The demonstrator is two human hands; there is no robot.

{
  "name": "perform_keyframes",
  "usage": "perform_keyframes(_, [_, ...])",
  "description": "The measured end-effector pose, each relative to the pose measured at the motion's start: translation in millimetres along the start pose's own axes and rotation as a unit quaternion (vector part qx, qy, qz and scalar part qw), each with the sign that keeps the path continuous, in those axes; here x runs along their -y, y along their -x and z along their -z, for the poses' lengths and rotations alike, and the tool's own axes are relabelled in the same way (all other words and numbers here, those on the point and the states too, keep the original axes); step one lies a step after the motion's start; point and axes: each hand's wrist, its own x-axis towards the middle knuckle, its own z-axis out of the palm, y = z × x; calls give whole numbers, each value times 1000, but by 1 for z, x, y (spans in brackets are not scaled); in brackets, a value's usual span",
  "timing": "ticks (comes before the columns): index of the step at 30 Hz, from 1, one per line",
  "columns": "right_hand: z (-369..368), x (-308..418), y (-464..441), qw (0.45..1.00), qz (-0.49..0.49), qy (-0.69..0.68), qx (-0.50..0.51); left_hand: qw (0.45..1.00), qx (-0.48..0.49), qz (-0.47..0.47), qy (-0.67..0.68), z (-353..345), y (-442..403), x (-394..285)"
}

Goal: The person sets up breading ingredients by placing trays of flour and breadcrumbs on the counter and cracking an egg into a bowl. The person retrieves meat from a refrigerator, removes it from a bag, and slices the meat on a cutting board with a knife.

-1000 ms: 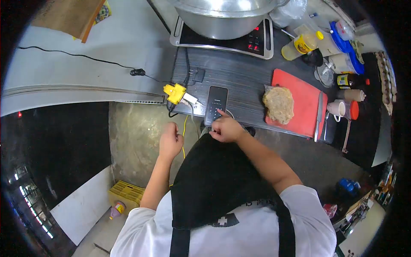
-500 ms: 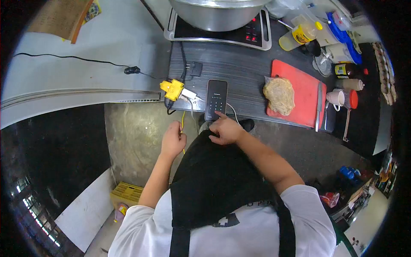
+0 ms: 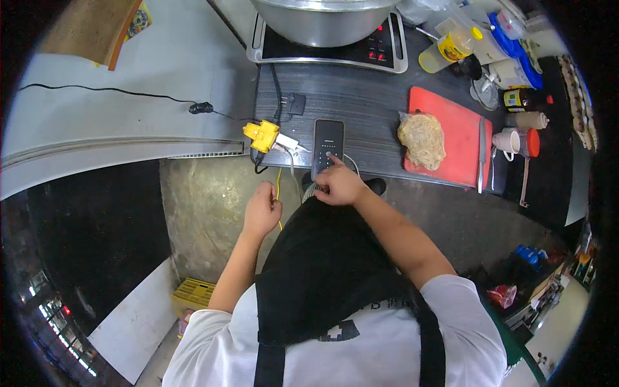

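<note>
A phone (image 3: 328, 145) lies at the front edge of the dark counter (image 3: 361, 97), its screen showing a keypad. My right hand (image 3: 340, 183) has its index finger stretched onto the screen, the other fingers curled. Left of it, my left hand (image 3: 263, 209) hangs in front of the counter with its fingers curled in; whether it holds anything is hidden. A yellow plug adapter (image 3: 262, 135) with a white charger (image 3: 286, 141) sits left of the phone. On the red cutting board (image 3: 461, 148) to the right lie a bagged pale lump (image 3: 422, 140) and a knife (image 3: 481, 155).
A large metal pot (image 3: 322, 22) stands on an induction cooker (image 3: 387, 62) at the back. Bottles such as a yellow-labelled one (image 3: 449, 49), a white mug (image 3: 507, 141) and lidded tubs line the right side. A yellow crate (image 3: 193, 294) is on the floor.
My right index finger has moved up the phone's screen since half a second ago. My left hand is nearly still. The view has shifted, so the counter sits higher than a second ago.
</note>
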Motion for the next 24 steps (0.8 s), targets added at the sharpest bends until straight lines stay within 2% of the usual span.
perform_keyframes(4, [-1,0,9,999,-37,-10,-30,1000,6,9,6,-1,-2,4])
perform_keyframes(10, [-2,9,-1,999,32,18,-37,1000,-1,-12,-6,0,-2,1])
perform_keyframes(11, [-4,10,-5,999,34,17,-32,1000,-9,-23,-8,-1,-1,1])
perform_keyframes(13, [-7,10,-12,999,39,16,-23,1000,13,12,-2,-1,-1,0])
perform_keyframes(16, [-11,5,-17,1000,3,-9,18,999,22,26,-3,1,1,-2])
perform_keyframes(19, [-11,6,-12,999,28,16,2,1000,17,15,1,0,3,1])
perform_keyframes(24, [-13,12,-2,998,49,4,39,1000,25,19,2,-4,3,3])
